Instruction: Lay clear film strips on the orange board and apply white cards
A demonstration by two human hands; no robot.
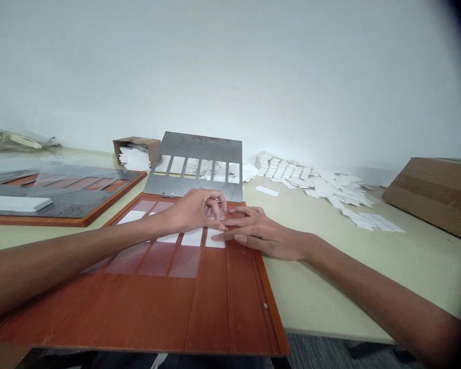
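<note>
A reddish-brown grooved board (215, 312) lies before me, with white cards (192, 237) in a row across its grooves. Clear film strips (159, 260) extend from under the cards toward me. My left hand (194, 210) is over the row's right part, thumb and fingers curled into a pinch; whatever they hold, if anything, is too small to make out. Coming from the right, my right hand (263, 233) lies flat with fingers spread, fingertips on the rightmost card (216, 241). A grey metal frame with slots (200, 146) stands raised on the board's far edge.
Left is a second board with a grey frame (67, 207) and a white card stack (17, 203) on it. Behind are an open carton of white paper (138, 143) and stacked white cards (278, 166). Loose cards (338, 189) spread rightward, near a large cardboard box (434, 195).
</note>
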